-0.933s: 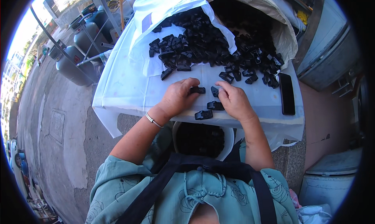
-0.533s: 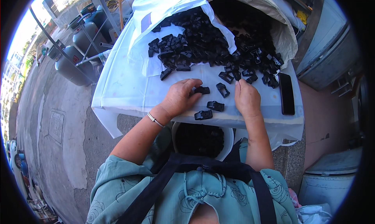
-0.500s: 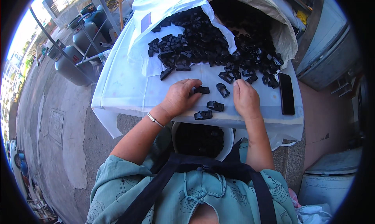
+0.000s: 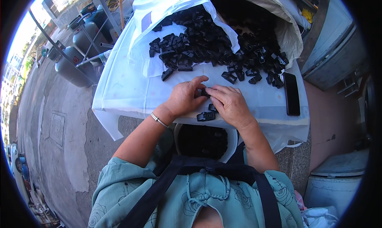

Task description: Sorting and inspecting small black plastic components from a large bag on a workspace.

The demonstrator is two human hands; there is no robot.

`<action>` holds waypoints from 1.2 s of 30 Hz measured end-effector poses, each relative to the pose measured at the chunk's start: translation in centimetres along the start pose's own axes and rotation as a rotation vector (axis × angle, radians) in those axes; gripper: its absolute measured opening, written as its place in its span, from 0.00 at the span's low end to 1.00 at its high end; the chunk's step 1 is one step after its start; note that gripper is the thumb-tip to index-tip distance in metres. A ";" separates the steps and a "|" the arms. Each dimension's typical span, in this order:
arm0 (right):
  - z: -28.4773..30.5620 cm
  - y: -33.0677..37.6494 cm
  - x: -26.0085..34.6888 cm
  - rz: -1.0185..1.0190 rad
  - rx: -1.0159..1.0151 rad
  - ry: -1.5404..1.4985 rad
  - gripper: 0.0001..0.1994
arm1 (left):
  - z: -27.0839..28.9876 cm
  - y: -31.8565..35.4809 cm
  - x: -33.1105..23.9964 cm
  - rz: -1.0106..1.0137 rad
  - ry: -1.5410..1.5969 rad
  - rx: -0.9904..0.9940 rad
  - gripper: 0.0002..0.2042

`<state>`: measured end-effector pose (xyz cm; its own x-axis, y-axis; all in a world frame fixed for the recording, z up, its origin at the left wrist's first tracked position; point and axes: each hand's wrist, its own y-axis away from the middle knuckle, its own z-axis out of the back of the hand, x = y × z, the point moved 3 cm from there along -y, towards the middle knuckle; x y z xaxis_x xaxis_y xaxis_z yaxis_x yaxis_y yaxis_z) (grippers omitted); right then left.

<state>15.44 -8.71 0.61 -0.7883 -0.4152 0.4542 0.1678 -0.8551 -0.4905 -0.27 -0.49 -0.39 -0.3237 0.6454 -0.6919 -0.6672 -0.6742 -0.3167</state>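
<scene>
Phone (image 4: 291, 94) lies near black pieces (image 4: 275, 80), apart from right hand (image 4: 232, 104).

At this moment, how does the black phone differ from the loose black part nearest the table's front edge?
The phone is longer than the loose black part. The phone is a flat slab; the part is chunky and uneven. The phone lies right of the right hand, the part to its left. Both are black and rest on the covered table.

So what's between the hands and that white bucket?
In the head view, two black plastic parts lie on the white sheet there, one partly hidden by the right hand.
</scene>
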 end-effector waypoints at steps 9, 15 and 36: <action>-0.4 1.0 -0.2 -0.082 0.077 0.147 0.15 | 1.1 -0.4 -0.3 -0.034 -0.041 0.104 0.18; 1.1 0.4 -1.6 -0.138 -0.029 -0.089 0.14 | 2.9 -1.9 1.4 -0.017 -0.436 -0.296 0.15; 1.5 0.0 -1.6 -0.076 -0.148 -0.116 0.17 | -0.2 -1.1 0.0 -0.140 -0.065 -0.039 0.27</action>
<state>17.59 -8.46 0.95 -0.7201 -0.3917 0.5727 0.0148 -0.8339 -0.5518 0.64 0.15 -0.15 -0.2730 0.7547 -0.5965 -0.6829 -0.5888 -0.4324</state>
